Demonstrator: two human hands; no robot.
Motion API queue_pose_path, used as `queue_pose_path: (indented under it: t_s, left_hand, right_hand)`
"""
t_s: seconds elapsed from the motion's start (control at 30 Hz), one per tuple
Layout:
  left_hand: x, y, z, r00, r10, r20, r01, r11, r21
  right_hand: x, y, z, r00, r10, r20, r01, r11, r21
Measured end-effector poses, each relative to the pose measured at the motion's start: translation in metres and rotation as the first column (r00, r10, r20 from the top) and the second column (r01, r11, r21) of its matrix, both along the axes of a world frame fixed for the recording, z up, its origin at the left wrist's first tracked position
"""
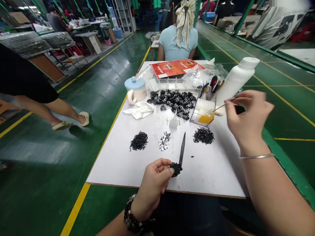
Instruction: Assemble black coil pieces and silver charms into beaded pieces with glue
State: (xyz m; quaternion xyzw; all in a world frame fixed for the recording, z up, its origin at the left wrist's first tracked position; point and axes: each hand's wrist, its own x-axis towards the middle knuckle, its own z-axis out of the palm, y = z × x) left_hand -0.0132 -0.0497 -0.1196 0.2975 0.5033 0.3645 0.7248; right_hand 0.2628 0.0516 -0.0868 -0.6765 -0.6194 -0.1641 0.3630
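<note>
While my left hand [156, 177] pinches a black part [175, 169], my right hand [248, 114] has fingertips closed on a thin rod [220, 107] over the box [203, 111].

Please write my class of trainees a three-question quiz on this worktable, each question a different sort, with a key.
1. True or false: the left hand holds a black part and the right hand a thin tool.
2. What lies between the left black heap and the right black heap?
a) a mug
b) silvery pieces
c) a white bottle
3. Fill in: the mug's lid is ____.
Key: 1 true; 2 b; 3 blue.
</note>
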Motion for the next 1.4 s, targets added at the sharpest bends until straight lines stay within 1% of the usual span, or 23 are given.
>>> queue_pose_path:
  t_s: [0.07, 0.13, 0.17, 0.2, 0.23, 0.27, 0.3, 0.33, 0.37, 0.4, 0.43, 0.5, 0.57, 0.63, 0.73, 1.0, 1.23, 1.4]
  left_hand:
    - [0.0, 0.0, 0.001, 1.0, 0.005, -0.001, -0.005, 1.0, -0.008]
    - [0.0, 0.0, 0.003, 1.0, 0.009, 0.001, -0.009, 1.0, -0.018]
    - [0.0, 0.0, 0.003, 1.0, 0.007, 0.004, -0.007, 1.0, -0.021]
    - [0.0, 0.0, 0.004, 1.0, 0.005, 0.007, -0.005, 1.0, -0.019]
    - [0.0, 0.001, 0.004, 1.0, 0.003, 0.012, -0.003, 1.0, -0.015]
    - [0.0, 0.001, 0.004, 1.0, 0.0, 0.02, 0.0, 1.0, -0.009]
    - [0.0, 0.001, 0.004, 1.0, -0.004, 0.027, 0.004, 1.0, -0.005]
    - [0.0, 0.001, 0.003, 0.999, -0.01, 0.033, 0.01, 1.0, -0.001]
    - [0.0, 0.001, 0.003, 0.999, -0.016, 0.037, 0.016, 1.0, 0.004]
    - [-0.001, 0.001, 0.003, 0.999, -0.023, 0.038, 0.023, 1.0, 0.009]
    - [-0.001, 0.001, 0.002, 0.999, -0.031, 0.034, 0.031, 0.999, 0.014]
    - [-0.001, 0.0, 0.001, 0.999, -0.041, 0.013, 0.041, 0.999, 0.024]
    - [-0.001, -0.001, 0.0, 0.999, -0.05, -0.005, 0.05, 0.998, 0.034]
    - [-0.002, -0.001, 0.0, 0.998, -0.067, -0.016, 0.068, 0.996, 0.051]
    - [-0.003, -0.002, -0.001, 0.996, -0.087, -0.024, 0.089, 0.994, 0.07]
    - [-0.003, -0.002, -0.003, 0.997, -0.072, 0.009, 0.071, 0.996, 0.054]
    - [-0.003, -0.002, -0.004, 0.998, -0.058, 0.002, 0.058, 0.997, 0.058]
    - [-0.004, -0.003, -0.004, 0.998, -0.054, -0.013, 0.055, 0.997, 0.062]
  right_hand:
    - [-0.011, -0.011, 0.002, 0.997, -0.049, 0.051, 0.051, 0.998, -0.04]
    - [-0.025, -0.031, 0.003, 0.997, -0.032, 0.064, 0.033, 0.999, -0.014]
    - [-0.033, -0.043, 0.002, 0.999, 0.015, 0.041, -0.015, 1.0, 0.008]
    - [-0.042, -0.055, 0.0, 0.993, 0.116, -0.002, -0.116, 0.993, 0.004]
    - [-0.051, -0.068, -0.004, 0.961, 0.27, -0.062, -0.273, 0.961, -0.04]
    - [-0.06, -0.079, -0.008, 0.89, 0.436, -0.135, -0.451, 0.886, -0.112]
    - [-0.069, -0.088, -0.014, 0.797, 0.566, -0.209, -0.601, 0.775, -0.193]
    - [-0.078, -0.097, -0.021, 0.712, 0.645, -0.278, -0.702, 0.667, -0.25]
    - [-0.086, -0.103, -0.027, 0.647, 0.684, -0.338, -0.763, 0.584, -0.278]
    - [-0.094, -0.107, -0.034, 0.607, 0.698, -0.381, -0.795, 0.54, -0.277]
    - [-0.1, -0.11, -0.04, 0.585, 0.701, -0.408, -0.809, 0.534, -0.244]
    - [-0.108, -0.113, -0.05, 0.575, 0.704, -0.417, -0.807, 0.571, -0.151]
    - [-0.112, -0.114, -0.056, 0.576, 0.72, -0.388, -0.797, 0.6, -0.072]
    - [-0.113, -0.114, -0.059, 0.575, 0.73, -0.369, -0.794, 0.607, -0.035]
    - [-0.112, -0.114, -0.06, 0.559, 0.737, -0.38, -0.802, 0.598, -0.019]
    - [-0.113, -0.114, -0.06, 0.543, 0.742, -0.393, -0.809, 0.588, -0.007]
    - [-0.112, -0.114, -0.06, 0.522, 0.74, -0.424, -0.822, 0.569, -0.019]
    - [-0.113, -0.114, -0.059, 0.521, 0.732, -0.438, -0.821, 0.571, -0.022]
